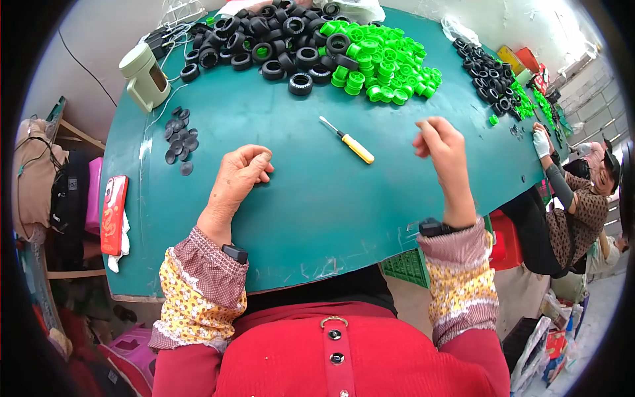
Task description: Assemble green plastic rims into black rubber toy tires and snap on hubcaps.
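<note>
The screwdriver [358,149], with a yellow handle and a thin metal shaft, lay on the green tabletop [317,221], between the two hands and touched by neither. To the left of the screwdriver, and a little nearer to the person's body, was the left hand [239,173]. Its fingers were curled and pressed together with the thumb; I could not tell whether something small was inside. To the right of the screwdriver, the right hand [442,147] was raised with bent fingers; it was slightly blurred, so I could not tell whether its fingertips met.

Beyond the screwdriver lay a big heap of black tyres [259,28], and against its right side a heap of bright green wheel rims [387,59]. Well to the left of the screwdriver, past the left hand, black discs [176,147] were scattered, some overlapping. Farther left than these were a cream mug [147,96] and a red phone [114,215]. Far to the right of the screwdriver, a co-worker [575,228] sat by another heap of tyres [488,76].
</note>
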A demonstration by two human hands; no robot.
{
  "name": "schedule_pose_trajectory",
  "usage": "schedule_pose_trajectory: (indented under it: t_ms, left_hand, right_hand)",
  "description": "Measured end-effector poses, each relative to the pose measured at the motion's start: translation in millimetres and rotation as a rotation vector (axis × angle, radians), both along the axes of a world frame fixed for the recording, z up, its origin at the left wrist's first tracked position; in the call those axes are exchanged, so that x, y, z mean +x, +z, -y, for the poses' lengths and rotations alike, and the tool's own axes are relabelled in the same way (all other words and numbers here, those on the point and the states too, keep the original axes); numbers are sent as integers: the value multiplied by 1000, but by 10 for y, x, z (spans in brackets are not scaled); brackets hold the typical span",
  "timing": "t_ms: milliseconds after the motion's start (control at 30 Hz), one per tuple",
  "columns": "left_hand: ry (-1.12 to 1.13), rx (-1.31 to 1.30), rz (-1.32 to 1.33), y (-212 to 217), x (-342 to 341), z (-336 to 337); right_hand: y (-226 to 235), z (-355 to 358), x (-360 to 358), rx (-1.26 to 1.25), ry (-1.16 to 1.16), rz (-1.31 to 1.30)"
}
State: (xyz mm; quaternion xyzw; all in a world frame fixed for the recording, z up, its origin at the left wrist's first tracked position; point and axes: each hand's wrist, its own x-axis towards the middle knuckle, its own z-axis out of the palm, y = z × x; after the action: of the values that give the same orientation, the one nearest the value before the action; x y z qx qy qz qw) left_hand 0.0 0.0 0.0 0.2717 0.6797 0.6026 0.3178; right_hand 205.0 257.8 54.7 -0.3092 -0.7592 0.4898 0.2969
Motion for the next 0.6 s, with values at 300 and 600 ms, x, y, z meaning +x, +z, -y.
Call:
schedule_pose_trajectory:
  t_ms: [300,600]
  left_hand:
    - [-4,23,17,10,-18,-24]
    - [-4,-6,19,23,-23,-19]
  right_hand:
    - [-189,-144,-1117,472,-69,285]
    - [-246,-312,-1555,727,-220,613]
